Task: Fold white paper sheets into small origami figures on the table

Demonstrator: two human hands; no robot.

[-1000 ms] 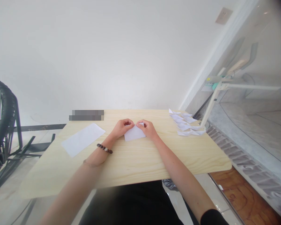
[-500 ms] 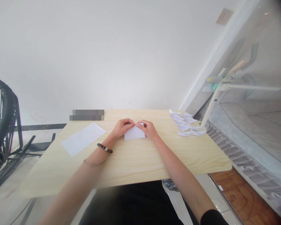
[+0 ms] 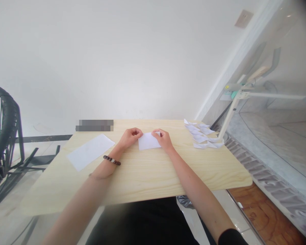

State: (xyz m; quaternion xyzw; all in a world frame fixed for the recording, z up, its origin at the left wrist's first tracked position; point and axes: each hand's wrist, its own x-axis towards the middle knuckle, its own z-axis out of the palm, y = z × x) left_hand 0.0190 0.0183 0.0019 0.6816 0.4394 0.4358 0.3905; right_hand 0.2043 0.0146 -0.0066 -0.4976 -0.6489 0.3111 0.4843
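Observation:
A small white sheet of paper (image 3: 149, 142) is between my hands, near the middle of the table. My left hand (image 3: 131, 137) pinches its upper left corner between thumb and forefinger. With thumb on top, my right hand (image 3: 163, 139) grips the sheet's upper right part. The paper looks flat, its lower edge facing me; whether it is doubled I cannot tell. To the left lies a larger white paper sheet (image 3: 91, 152), apart from both hands. Several folded white paper pieces (image 3: 201, 134) with pointed ends sit in overlapping rows at the back right.
The light wooden table (image 3: 142, 180) stands against a white wall. A blurred-out dark patch (image 3: 95, 125) covers something at its back left. A black woven chair (image 3: 5, 126) is on the left; a pale metal frame (image 3: 231, 115) rises beyond the right edge.
My left hand has moved left, from the middle of the paper's top edge to its corner. The right hand and the paper have shifted slightly to the right.

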